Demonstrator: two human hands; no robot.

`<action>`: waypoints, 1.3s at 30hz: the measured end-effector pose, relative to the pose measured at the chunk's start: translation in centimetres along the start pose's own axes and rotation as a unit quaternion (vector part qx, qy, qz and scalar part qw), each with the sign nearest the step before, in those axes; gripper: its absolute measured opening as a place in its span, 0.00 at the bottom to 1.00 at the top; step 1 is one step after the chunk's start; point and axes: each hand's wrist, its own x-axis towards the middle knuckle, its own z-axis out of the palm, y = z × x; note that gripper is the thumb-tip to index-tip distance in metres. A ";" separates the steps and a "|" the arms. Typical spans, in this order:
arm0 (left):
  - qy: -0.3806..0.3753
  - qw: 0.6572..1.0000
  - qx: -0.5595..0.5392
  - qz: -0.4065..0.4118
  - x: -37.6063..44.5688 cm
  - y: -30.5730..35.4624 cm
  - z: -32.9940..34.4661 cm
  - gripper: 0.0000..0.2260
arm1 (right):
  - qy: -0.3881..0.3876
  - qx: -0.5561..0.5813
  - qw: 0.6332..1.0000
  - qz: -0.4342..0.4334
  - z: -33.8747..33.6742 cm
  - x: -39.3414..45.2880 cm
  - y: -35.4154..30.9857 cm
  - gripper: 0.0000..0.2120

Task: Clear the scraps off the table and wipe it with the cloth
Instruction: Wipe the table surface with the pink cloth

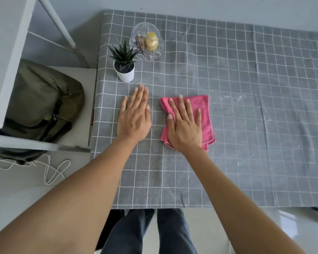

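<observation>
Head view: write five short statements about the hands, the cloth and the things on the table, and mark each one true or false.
1. The right hand presses flat on the pink cloth. True.
2. The left hand grips the potted plant. False: it lies flat on the grey checked tablecloth, apart from the potted plant.
3. The glass bowl holds a small yellow bottle. True.
4. The cloth is spread out in a single layer. False: it is folded and bunched under the hand.
5. The glass bowl stands nearer the person than the plant. False: it stands behind the plant, farther away.
</observation>
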 end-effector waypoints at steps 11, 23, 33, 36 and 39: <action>-0.002 1.000 0.004 -0.005 0.0 -0.2 0.0 0.24 | 0.040 0.023 0.988 0.147 -1.1 1.0 3.4 0.25; -0.006 1.000 -0.001 0.003 0.0 -0.2 -0.2 0.24 | 0.021 -0.028 0.999 0.036 -0.8 0.6 4.3 0.24; 0.002 1.000 0.001 0.002 0.0 -0.2 0.0 0.24 | 0.066 0.025 0.973 0.219 -1.7 3.1 5.0 0.25; 0.004 1.000 -0.003 0.005 0.0 -0.1 0.0 0.25 | 0.039 0.001 0.990 0.136 -0.9 4.1 1.7 0.25; 0.005 1.000 0.000 0.006 0.0 -0.1 0.0 0.25 | 0.021 -0.011 0.998 0.050 0.0 4.4 -1.3 0.25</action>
